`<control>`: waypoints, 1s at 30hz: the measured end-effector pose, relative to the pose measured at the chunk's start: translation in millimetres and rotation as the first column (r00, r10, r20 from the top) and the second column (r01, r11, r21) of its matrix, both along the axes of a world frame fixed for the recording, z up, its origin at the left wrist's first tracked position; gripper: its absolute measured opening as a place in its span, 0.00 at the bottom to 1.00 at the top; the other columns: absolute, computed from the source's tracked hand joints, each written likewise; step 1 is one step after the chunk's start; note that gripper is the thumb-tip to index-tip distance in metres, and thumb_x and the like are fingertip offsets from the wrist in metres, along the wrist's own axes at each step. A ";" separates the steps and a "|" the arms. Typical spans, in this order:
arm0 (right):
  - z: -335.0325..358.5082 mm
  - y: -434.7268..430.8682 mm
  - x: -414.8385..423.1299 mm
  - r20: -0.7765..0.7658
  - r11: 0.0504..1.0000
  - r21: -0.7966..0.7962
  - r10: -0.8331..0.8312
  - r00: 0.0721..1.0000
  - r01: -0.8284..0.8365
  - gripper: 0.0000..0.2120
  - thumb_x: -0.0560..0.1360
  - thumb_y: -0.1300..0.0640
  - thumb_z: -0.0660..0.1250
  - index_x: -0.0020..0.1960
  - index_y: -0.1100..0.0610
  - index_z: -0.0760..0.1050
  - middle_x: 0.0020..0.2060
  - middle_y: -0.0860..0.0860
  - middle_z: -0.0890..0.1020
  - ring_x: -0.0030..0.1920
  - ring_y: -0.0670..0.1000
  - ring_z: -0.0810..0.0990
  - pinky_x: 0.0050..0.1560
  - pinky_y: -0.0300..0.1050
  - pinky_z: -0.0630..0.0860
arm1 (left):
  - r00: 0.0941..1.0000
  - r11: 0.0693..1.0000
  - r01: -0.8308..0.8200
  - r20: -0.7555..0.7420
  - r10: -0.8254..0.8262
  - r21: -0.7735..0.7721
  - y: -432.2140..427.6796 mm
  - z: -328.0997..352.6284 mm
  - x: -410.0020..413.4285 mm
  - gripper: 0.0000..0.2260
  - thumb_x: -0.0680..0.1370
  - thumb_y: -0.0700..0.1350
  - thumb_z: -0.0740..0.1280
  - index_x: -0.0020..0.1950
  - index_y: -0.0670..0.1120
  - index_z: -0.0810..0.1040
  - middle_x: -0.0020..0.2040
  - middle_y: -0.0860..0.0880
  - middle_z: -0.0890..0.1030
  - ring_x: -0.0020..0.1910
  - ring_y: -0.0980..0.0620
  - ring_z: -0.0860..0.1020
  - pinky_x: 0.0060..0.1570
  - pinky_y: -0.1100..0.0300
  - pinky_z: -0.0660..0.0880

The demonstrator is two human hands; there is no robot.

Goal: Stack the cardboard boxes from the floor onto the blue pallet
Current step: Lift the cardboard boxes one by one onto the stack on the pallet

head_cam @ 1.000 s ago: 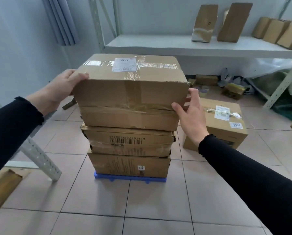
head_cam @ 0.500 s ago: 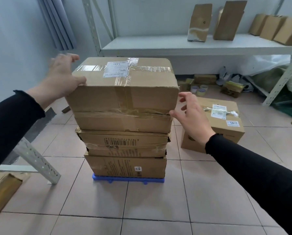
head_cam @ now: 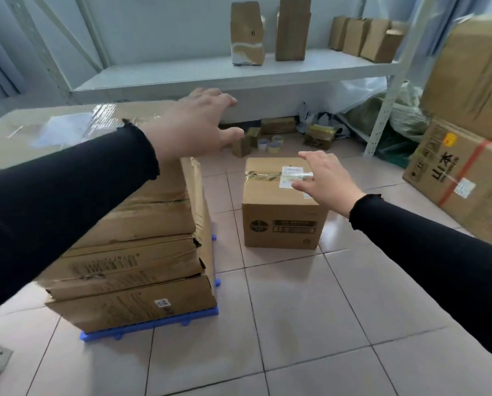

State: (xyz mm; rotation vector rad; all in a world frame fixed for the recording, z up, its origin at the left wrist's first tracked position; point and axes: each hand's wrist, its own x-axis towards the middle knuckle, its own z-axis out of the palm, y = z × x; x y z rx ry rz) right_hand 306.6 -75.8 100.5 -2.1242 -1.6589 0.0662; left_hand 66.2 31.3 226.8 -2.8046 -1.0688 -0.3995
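A stack of three flat cardboard boxes [head_cam: 142, 247] rests on the blue pallet [head_cam: 150, 328] at the left. The top box [head_cam: 67, 130] has clear tape and a label. A smaller cardboard box [head_cam: 279, 212] with a white label stands on the tiled floor to the right of the stack. My left hand [head_cam: 193, 127] hovers with fingers spread above the top box's right end, holding nothing. My right hand [head_cam: 324, 175] is spread open over the right part of the floor box's top, which it partly hides.
A white metal shelf [head_cam: 210, 72] with upright cardboard pieces runs along the back. Tape rolls [head_cam: 270, 144] and small cartons lie under it. Large cartons [head_cam: 462, 178] are piled at the right. A shelf leg [head_cam: 382, 110] stands behind the floor box.
Both hands have let go of the top box on the stack and swung right toward the floor box. The view has turned right, so the stack now sits at the left.
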 end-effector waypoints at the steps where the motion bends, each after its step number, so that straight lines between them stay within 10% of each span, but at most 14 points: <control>1: -5.6 -1.7 11.8 -0.006 1.000 -0.016 -0.017 1.000 0.017 0.35 0.79 0.48 0.69 0.80 0.58 0.61 0.76 0.57 0.69 0.76 0.59 0.63 0.73 0.51 0.61 | 1.000 1.000 0.014 -0.026 -0.014 -0.004 -2.0 -6.5 19.1 0.31 0.81 0.61 0.61 0.81 0.47 0.63 0.78 0.45 0.67 0.78 0.45 0.63 0.74 0.47 0.60; 18: -176.6 26.6 139.4 -0.275 0.939 -0.321 -0.218 0.936 0.124 0.36 0.78 0.50 0.71 0.80 0.59 0.60 0.75 0.58 0.70 0.74 0.60 0.69 0.71 0.54 0.68 | 0.934 0.847 -0.355 -0.176 0.310 -0.395 94.9 -254.3 122.3 0.28 0.80 0.60 0.62 0.73 0.44 0.70 0.65 0.42 0.78 0.62 0.41 0.77 0.59 0.48 0.75; 25: -225.5 62.5 147.8 -0.510 0.942 -0.327 -0.248 0.823 0.081 0.31 0.78 0.55 0.72 0.77 0.54 0.64 0.67 0.54 0.79 0.66 0.57 0.78 0.57 0.45 0.73 | 0.849 0.613 -0.418 -0.049 0.526 -0.671 123.4 -304.0 127.7 0.31 0.83 0.63 0.54 0.75 0.40 0.67 0.67 0.40 0.77 0.63 0.40 0.77 0.59 0.51 0.74; 30: -242.6 73.5 142.5 -0.771 0.959 -0.263 -0.276 0.574 0.107 0.36 0.76 0.62 0.74 0.78 0.55 0.60 0.66 0.54 0.79 0.67 0.57 0.77 0.65 0.50 0.74 | 0.695 0.387 -0.105 0.211 0.688 -0.916 120.5 -320.7 137.1 0.29 0.82 0.60 0.63 0.76 0.44 0.64 0.64 0.48 0.76 0.60 0.47 0.75 0.60 0.53 0.72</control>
